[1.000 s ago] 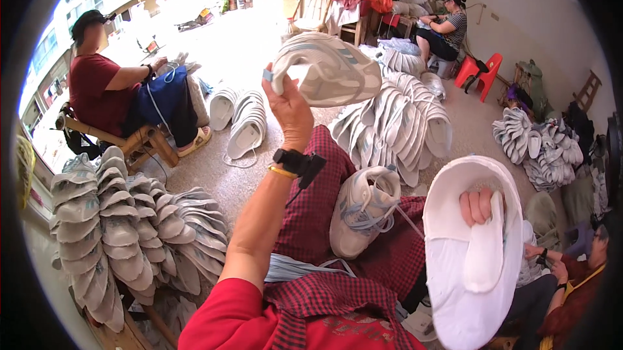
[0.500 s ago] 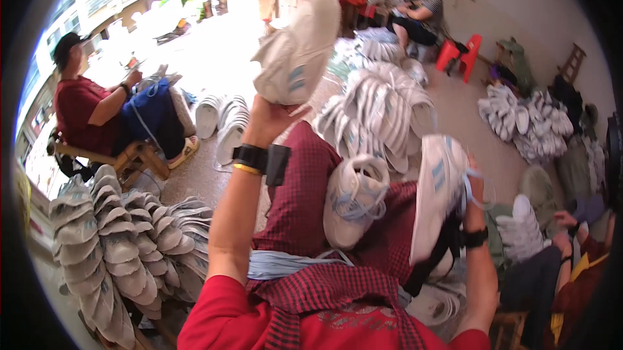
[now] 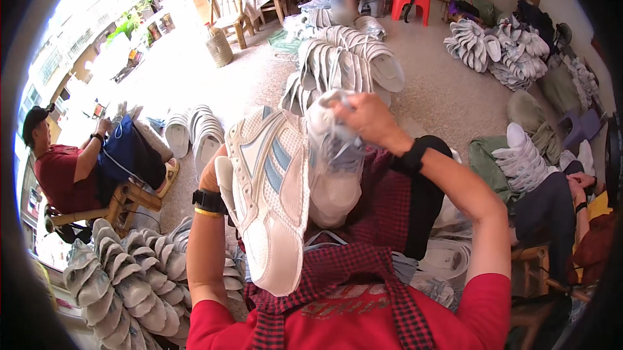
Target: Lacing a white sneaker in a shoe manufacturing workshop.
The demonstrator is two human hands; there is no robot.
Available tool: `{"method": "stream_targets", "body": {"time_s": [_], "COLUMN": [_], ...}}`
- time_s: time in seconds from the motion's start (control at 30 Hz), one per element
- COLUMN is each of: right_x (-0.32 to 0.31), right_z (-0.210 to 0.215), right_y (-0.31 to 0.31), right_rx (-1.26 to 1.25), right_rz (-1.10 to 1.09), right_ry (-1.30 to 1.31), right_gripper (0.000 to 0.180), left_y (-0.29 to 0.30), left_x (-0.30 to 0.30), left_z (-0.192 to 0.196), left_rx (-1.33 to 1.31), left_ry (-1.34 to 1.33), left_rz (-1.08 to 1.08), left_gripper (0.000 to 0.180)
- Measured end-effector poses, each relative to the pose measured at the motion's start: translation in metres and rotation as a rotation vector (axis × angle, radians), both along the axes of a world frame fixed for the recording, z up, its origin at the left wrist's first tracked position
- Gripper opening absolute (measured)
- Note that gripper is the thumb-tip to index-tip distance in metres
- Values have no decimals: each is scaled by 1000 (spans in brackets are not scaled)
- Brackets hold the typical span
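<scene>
In front of my left thigh I hold up an unlaced white shoe upper (image 3: 276, 207) with blue-grey stripes, its toe pointing down. My left hand (image 3: 211, 173) is closed on its left edge, most of the fingers hidden behind the upper. Right beside it, a laced white shoe (image 3: 334, 184) with light blue laces stands toe-down over my lap. The fingers of my right hand (image 3: 368, 118) grip that shoe's collar at the top. Both the collar and the lacing are a little blurred.
Nested uppers are heaped at lower left (image 3: 133, 278), ahead (image 3: 341, 64) and far right (image 3: 496, 51). A person in dark red (image 3: 68, 168) sits left on a bamboo chair. Others sit ahead and at right. A red plastic chair (image 3: 412, 1) stands at the back.
My left hand has lowered the unlaced upper from high ahead to my lap. My right hand has moved left onto the laced shoe; the shoe it held at the right is no longer in it.
</scene>
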State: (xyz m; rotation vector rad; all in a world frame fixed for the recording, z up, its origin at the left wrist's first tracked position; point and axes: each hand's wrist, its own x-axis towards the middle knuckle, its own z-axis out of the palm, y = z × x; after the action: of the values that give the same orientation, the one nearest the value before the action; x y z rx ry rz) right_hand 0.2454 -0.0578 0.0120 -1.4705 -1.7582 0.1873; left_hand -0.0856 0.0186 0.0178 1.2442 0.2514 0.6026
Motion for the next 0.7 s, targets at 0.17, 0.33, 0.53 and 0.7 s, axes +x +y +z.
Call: {"method": "stream_targets", "body": {"time_s": [0.17, 0.33, 0.53, 0.7], "right_x": [-42, 10, 36, 5], "right_z": [-15, -16, 7, 6], "right_y": [-7, 0, -32, -48], "right_rx": [-151, -54, -219, -366], "right_rz": [-37, 136, -32, 100], "right_ry": [-318, 266, 676, 120], "right_gripper": [41, 34, 31, 48], "left_y": [4, 32, 47, 60], "left_x": [13, 53, 110, 143], "left_z": [13, 29, 38, 1], "left_rx": [253, 1101, 695, 1766], "left_ry": [199, 279, 623, 827], "left_rz": [74, 89, 116, 49], "left_gripper": [45, 48, 57, 25]}}
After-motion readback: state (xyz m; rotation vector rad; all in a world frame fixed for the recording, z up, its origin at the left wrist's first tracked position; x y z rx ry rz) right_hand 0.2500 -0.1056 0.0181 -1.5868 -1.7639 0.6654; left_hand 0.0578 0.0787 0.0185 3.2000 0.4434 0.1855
